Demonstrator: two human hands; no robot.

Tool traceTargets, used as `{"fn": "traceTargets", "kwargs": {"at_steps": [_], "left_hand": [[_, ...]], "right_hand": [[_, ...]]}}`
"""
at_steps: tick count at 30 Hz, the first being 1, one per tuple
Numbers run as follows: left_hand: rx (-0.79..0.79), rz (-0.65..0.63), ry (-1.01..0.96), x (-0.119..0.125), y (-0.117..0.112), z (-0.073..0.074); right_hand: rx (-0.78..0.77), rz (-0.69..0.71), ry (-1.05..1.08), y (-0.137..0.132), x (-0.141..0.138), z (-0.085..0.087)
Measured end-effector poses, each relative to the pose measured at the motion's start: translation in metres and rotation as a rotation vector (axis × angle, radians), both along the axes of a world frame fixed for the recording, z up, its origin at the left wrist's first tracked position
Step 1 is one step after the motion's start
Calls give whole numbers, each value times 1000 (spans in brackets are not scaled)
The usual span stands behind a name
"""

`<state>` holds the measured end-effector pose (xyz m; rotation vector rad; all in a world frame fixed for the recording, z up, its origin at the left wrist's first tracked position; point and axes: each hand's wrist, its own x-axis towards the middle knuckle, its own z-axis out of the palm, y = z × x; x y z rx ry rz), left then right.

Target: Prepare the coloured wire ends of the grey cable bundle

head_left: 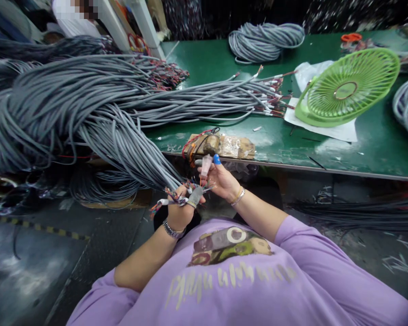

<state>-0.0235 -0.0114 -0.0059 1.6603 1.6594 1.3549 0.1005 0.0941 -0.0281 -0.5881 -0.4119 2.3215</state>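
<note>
My left hand point(181, 204) is closed round the ends of a thick bundle of grey cables point(98, 117) that hangs off the green table's point(360, 149) edge toward my lap. Coloured wire tips point(163, 201) stick out beside its fingers. My right hand point(221, 180) sits just right of it, fingers taped in pink and blue, pinching wire ends at the bundle's tip. Both hands hover below the table's front edge, above my purple shirt.
A taped block with red wires point(221, 146) lies at the table edge. Another cable bundle point(224, 97), a grey coil point(265, 40), a green fan point(350, 86) on white paper and orange scissors point(351, 37) sit on the table. A person point(75, 18) stands at far left.
</note>
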Motion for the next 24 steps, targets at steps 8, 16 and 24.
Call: {"fn": "traceTargets", "kwargs": {"at_steps": [8, 16, 24], "left_hand": [[-2, 52, -80, -1, -2, -7], [-70, 24, -200, 4, 7, -8], [-76, -37, -115, 4, 12, -3]], "right_hand": [[91, -32, -69, -4, 5, 10], [35, -55, -86, 1, -3, 4], [16, -119, -50, 2, -9, 5]]}}
